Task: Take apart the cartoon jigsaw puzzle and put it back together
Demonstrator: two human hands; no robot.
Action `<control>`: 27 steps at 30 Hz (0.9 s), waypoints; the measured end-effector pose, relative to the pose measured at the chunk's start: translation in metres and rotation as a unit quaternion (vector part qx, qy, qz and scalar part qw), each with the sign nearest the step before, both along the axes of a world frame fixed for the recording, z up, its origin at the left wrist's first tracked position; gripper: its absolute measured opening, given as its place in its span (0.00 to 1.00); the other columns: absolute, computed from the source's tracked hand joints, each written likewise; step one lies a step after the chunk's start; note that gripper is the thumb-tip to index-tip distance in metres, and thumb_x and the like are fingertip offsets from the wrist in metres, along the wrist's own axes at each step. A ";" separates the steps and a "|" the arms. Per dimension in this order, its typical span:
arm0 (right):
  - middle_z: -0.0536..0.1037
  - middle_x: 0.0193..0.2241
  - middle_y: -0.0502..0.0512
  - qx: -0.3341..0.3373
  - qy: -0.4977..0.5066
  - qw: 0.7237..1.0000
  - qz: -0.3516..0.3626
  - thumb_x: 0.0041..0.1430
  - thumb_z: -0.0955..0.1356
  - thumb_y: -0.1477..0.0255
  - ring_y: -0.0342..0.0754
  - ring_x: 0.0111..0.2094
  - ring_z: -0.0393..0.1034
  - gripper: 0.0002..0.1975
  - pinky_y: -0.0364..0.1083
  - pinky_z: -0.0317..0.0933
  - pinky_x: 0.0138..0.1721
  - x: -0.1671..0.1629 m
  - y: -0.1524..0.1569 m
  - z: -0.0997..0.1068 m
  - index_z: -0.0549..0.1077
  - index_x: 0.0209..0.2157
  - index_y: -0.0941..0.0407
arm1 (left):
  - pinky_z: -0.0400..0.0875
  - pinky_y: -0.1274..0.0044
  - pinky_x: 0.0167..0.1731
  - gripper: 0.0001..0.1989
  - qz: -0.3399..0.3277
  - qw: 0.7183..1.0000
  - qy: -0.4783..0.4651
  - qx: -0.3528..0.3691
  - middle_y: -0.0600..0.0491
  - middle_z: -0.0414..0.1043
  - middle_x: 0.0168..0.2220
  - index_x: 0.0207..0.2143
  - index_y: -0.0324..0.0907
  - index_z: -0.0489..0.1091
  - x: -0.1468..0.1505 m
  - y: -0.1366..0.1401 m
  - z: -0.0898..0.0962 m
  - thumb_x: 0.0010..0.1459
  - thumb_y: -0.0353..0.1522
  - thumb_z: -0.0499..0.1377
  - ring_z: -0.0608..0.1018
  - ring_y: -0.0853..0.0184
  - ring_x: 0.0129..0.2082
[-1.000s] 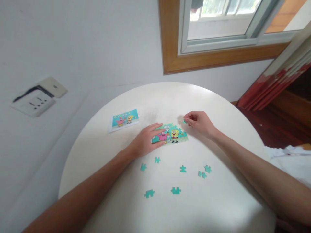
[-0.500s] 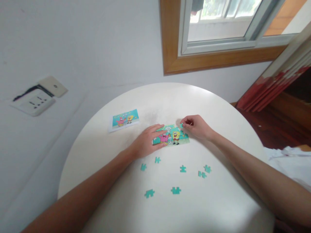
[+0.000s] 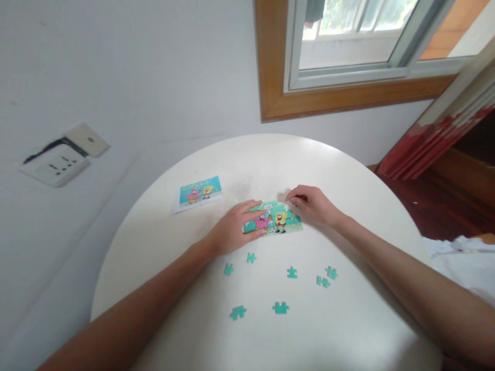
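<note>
A partly assembled cartoon jigsaw puzzle (image 3: 280, 221) lies on the round white table (image 3: 340, 319). My left hand (image 3: 235, 224) rests on its left side, fingers spread across the pink figure. At the puzzle's upper right corner, my right hand (image 3: 309, 202) pinches thumb and fingers together over a small puzzle piece, mostly hidden by the fingertips. Gaps show along the top right of the picture. Several loose teal pieces lie nearer to me, among them one piece (image 3: 280, 308) at the front and another (image 3: 292, 272) below the puzzle.
A printed reference picture (image 3: 200, 192) with the same characters lies at the table's back left. Behind the table are a white wall with a power socket (image 3: 58, 164) and a wood-framed window (image 3: 348, 98). A red and white curtain (image 3: 421, 141) hangs at right.
My right fingertips have turned slightly at the puzzle's upper right corner, and the teal piece between them shows less now. My left hand stays in place; the view has tilted slightly.
</note>
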State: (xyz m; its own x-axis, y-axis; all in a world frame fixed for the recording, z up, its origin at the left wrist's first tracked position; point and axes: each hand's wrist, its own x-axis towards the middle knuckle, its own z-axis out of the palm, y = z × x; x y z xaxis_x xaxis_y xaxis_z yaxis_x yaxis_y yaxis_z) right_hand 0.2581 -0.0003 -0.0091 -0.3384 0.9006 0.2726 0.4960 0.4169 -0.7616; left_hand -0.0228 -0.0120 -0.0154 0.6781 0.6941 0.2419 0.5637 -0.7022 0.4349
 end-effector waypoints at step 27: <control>0.78 0.29 0.56 0.004 -0.030 0.995 -0.096 0.58 0.66 0.71 0.45 0.29 0.68 0.09 0.47 0.61 0.34 -0.004 0.003 -0.005 0.77 0.30 0.58 | 0.61 0.61 0.63 0.24 -0.002 1.000 -0.003 0.001 0.47 0.63 0.63 0.57 0.48 0.70 0.000 0.002 -0.003 0.59 0.43 0.62 0.65 0.55 0.63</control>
